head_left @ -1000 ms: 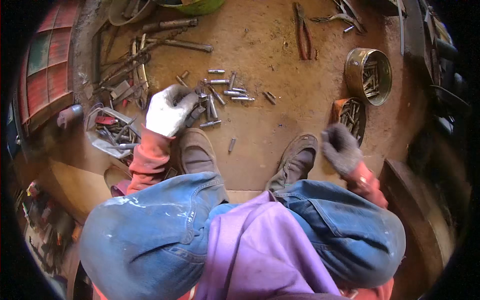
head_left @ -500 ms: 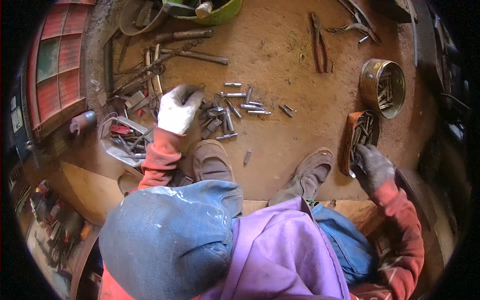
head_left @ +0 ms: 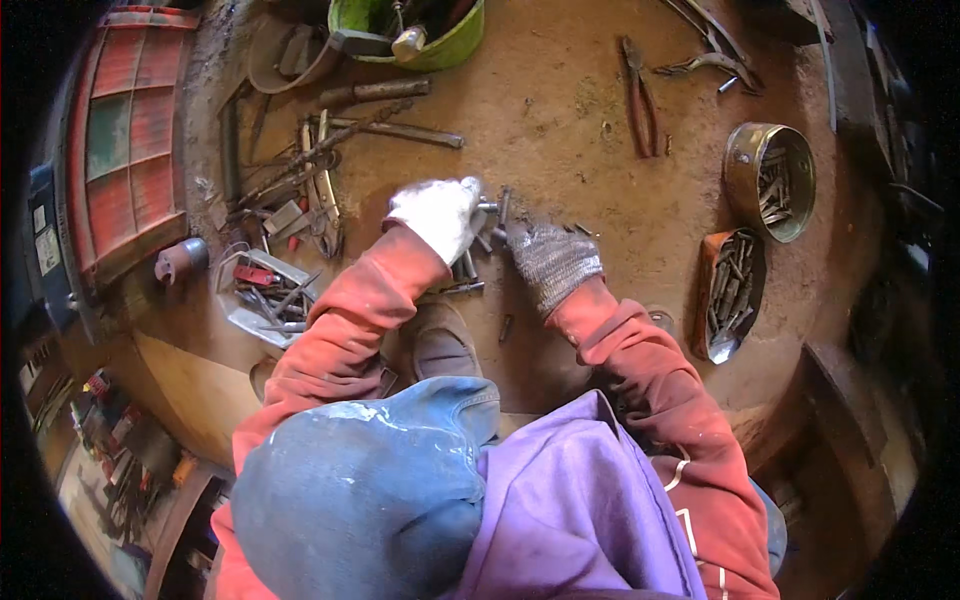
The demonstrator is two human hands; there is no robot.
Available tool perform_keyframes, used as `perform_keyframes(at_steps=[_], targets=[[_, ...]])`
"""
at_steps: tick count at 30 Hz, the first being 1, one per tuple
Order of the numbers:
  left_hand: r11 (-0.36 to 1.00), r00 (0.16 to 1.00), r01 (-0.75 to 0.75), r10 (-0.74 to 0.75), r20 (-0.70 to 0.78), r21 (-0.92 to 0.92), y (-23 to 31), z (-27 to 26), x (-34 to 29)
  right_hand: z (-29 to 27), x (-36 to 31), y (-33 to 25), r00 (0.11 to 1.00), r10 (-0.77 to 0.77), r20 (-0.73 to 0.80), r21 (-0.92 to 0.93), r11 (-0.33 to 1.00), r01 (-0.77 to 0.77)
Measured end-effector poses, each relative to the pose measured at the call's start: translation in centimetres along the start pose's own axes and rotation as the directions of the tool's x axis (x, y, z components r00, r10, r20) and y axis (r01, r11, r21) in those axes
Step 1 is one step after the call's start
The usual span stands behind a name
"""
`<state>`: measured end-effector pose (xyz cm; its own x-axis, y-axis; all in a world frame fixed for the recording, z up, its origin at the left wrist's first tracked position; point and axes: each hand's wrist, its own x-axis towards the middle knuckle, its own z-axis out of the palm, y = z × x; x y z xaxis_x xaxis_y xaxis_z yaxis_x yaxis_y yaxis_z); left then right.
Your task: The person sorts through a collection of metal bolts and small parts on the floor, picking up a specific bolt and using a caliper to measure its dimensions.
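Note:
In a white glove, my left hand is over the pile of short metal bits, its fingers curled in. A shiny metal bit shows at its fingertips; whether they grip it is unclear. My right hand, in a dark grey glove, reaches the pile's right side with fingers bent together. An upright-lying bit is just beyond them, and what they hold is hidden. More bits show below my left hand. One loose bit lies nearer my shoes.
An orange-sided oval tin and a round tin, both holding metal pieces, are at right. Pliers lie farther off. A green bucket stands at the back. Steel rods and a pale tray are at left.
My right hand has left the orange-sided tin and come left to the pile. My left hand has moved right across the bits, and the two are now close together.

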<state>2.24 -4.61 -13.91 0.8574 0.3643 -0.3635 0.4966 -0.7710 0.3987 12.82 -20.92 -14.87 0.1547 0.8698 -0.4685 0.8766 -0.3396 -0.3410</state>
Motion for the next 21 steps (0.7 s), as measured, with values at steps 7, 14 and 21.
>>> perform_keyframes(at_steps=[7, 14, 21], targets=[[0.984, 0.984, 0.128, -0.142, 0.11, 0.125, 0.0, -1.0, 1.3, -0.1, -2.3, 1.6, 0.996, 0.017, 0.092, 0.027, 0.999, -0.02], [0.98, 0.982, 0.124, -0.144, 0.122, 0.158, -0.7, -1.0, 1.4, -0.2, -3.2, 2.4, 0.995, 0.025, -0.097, -0.104, 0.994, -0.035], [0.673, 0.951, 0.23, -0.309, 0.014, -0.703, -2.4, -4.4, -1.9, 0.5, -5.2, -0.4, 0.925, 0.136, -0.355, 0.544, 0.835, 0.087]])
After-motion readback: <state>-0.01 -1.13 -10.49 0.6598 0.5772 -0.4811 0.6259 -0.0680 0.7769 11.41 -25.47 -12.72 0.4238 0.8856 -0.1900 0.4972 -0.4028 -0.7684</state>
